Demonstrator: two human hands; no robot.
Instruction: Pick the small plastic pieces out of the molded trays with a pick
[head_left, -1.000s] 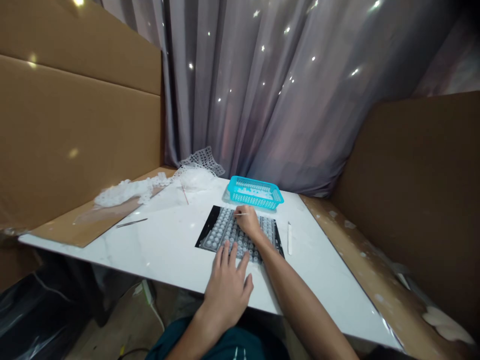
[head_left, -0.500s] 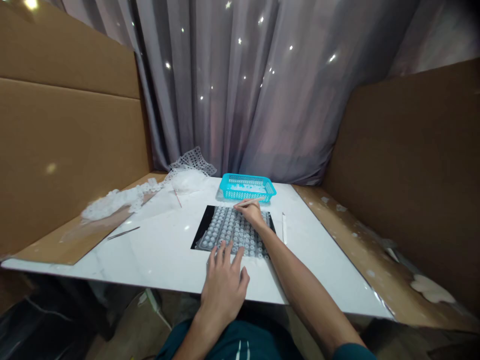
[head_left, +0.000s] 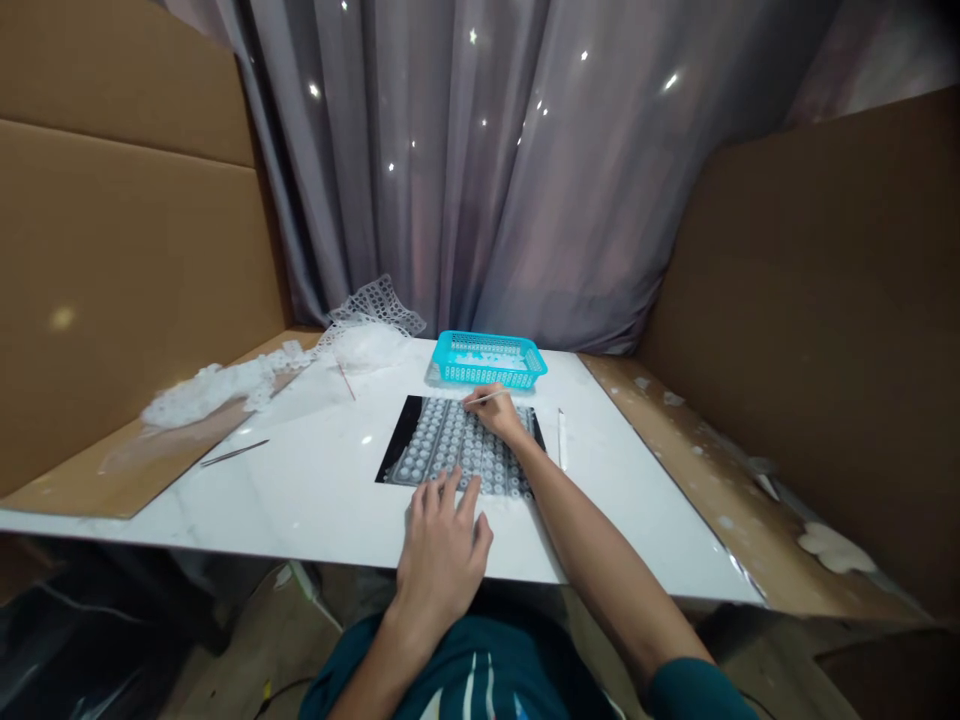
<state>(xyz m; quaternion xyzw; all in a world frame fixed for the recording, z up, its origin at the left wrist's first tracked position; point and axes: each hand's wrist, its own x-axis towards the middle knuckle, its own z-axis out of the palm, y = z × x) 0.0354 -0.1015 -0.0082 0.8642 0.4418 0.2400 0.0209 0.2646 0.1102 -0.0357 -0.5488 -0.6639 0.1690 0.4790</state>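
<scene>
My right hand (head_left: 495, 412) pinches a slim, pale, stick-like tool (head_left: 489, 397) over the far part of a clear sheet (head_left: 448, 440) with rows of round, whitish cups. A black sheet (head_left: 396, 445) lies under it and shows at both sides. The tool's tip is too small to make out. With fingers apart and palm down, my left hand (head_left: 441, 550) rests at the near edge of the cupped sheet, its fingertips on or just over it. Behind my right hand stands a turquoise basket (head_left: 487, 377) with white bits inside.
Dark tweezers (head_left: 235, 453) lie at the left, and a thin white strip (head_left: 562, 440) at the right. White fluffy material (head_left: 217, 395) and white netting (head_left: 379, 305) sit at the back left. Cardboard walls (head_left: 120, 250) flank the white table (head_left: 315, 510).
The whole view has shifted slightly, so things sit a little higher and further left. The tool in my right hand has tilted a little; my left hand stays at the sheet's near edge.
</scene>
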